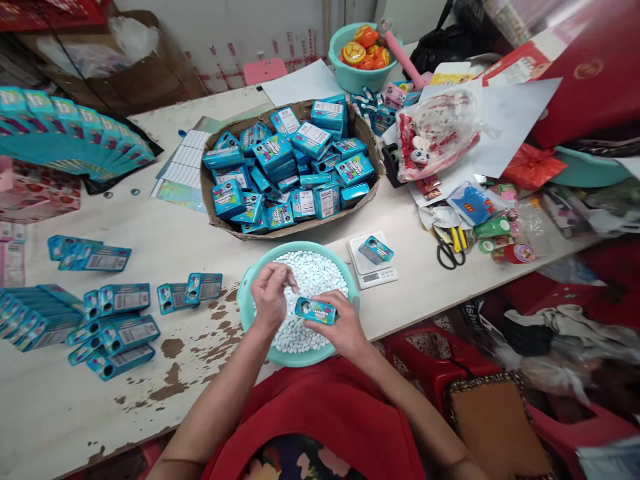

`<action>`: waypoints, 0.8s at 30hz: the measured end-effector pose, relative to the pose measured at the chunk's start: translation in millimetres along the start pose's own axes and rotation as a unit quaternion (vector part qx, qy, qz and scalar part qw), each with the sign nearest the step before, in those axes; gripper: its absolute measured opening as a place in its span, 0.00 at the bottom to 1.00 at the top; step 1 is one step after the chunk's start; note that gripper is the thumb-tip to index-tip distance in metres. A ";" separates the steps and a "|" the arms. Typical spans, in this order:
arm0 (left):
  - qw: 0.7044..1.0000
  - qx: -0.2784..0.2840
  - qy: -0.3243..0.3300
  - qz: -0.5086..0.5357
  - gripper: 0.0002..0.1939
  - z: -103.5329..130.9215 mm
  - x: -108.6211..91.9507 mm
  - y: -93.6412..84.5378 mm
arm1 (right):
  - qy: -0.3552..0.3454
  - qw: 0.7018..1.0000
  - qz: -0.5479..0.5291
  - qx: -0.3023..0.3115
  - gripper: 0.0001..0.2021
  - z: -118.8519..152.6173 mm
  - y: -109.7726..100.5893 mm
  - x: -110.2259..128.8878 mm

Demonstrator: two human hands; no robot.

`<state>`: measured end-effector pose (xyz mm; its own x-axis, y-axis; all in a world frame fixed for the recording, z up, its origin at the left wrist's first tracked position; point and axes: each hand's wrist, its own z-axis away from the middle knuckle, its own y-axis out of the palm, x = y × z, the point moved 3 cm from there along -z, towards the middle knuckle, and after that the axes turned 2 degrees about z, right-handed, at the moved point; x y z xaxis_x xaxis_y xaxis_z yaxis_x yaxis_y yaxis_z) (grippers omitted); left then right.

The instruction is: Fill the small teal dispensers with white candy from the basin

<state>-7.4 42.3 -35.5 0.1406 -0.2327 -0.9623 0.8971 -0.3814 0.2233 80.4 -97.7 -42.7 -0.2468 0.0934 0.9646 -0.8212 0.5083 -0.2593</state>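
My right hand [345, 327] grips a small blue candy box [315, 311] by its end, its round-windowed side facing up. Beneath both hands a turquoise basin [245, 293] is full of small white candies [315, 270]. Close to the box's left end, my left hand [271, 293] is closed with the fingertips pinched together over the candies. Whatever the pinch may hold is too small to make out. Right of the basin stands a white scale [379, 277] with another blue box [376, 250] lying on it.
Behind the basin is a cardboard tray [207, 200] heaped with blue boxes. More boxes [125, 333] lie in groups on the left. Scissors [445, 250], plastic packets [473, 203] and a bagged toy [423, 150] lie to the right. A bowl [345, 77] of orange toys stands at the back.
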 end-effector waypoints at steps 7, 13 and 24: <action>0.943 0.095 0.002 -0.319 0.10 -26.1 79.3 -9.6 | 0.035 0.999 0.000 -0.021 0.18 27.3 -16.1 -7.4; 0.960 0.032 -0.065 -0.271 0.08 -0.8 99.2 -16.2 | 0.032 0.998 0.032 -0.048 0.17 30.7 -23.7 -9.2; 0.978 -0.012 -0.084 0.192 0.11 29.1 1.1 -2.0 | -0.031 0.991 0.130 -0.005 0.15 3.8 12.9 7.7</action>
<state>-21.1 16.7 -32.6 0.3999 -0.4999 -0.7682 0.8013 -0.2163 0.5578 65.9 -93.7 -38.8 -0.4812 0.1705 0.8599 -0.7202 0.4823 -0.4987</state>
